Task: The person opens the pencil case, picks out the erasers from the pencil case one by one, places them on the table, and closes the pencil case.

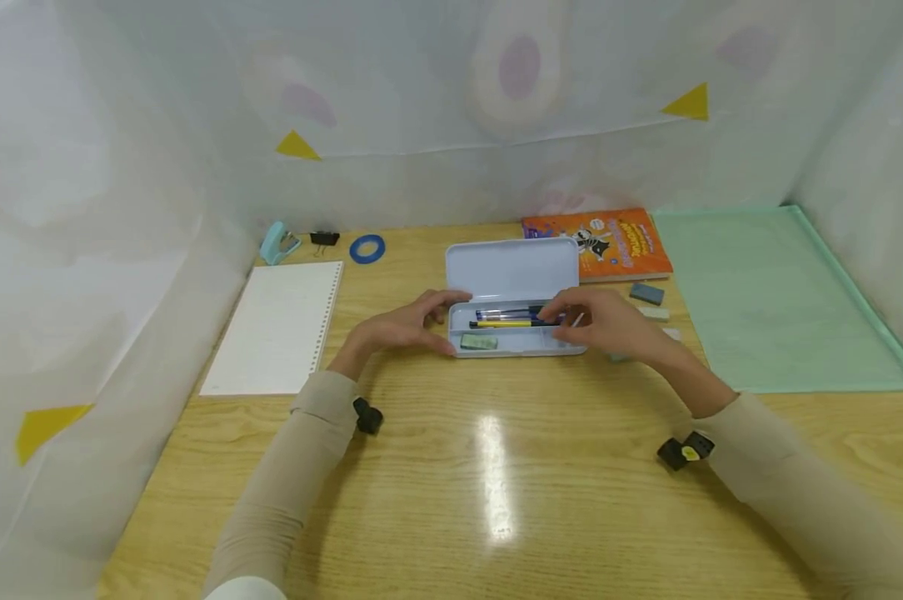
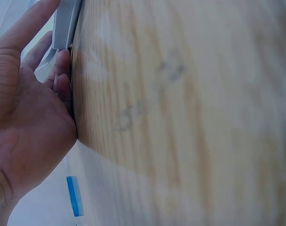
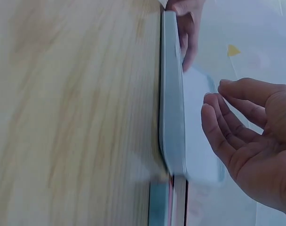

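A pale blue pencil case (image 1: 522,353) lies on the table with its lid (image 1: 511,271) raised. Inside are a yellow-and-black pen (image 1: 500,324), other pens partly hidden behind it, and a greenish eraser (image 1: 479,342) in a front compartment. My left hand (image 1: 405,326) grips the case's left end, thumb at the front corner and index finger at the back one. Over the case's right part hovers my right hand (image 1: 609,325), fingers loosely bent. In the right wrist view nothing shows between that hand's thumb and fingertips.
Leftward are a spiral notebook (image 1: 275,329), a light blue stapler (image 1: 277,243), a black binder clip (image 1: 324,238) and blue tape (image 1: 366,248). An orange book (image 1: 624,242) lies behind the lid. Erasers (image 1: 647,293) and a green mat (image 1: 789,300) are on the right.
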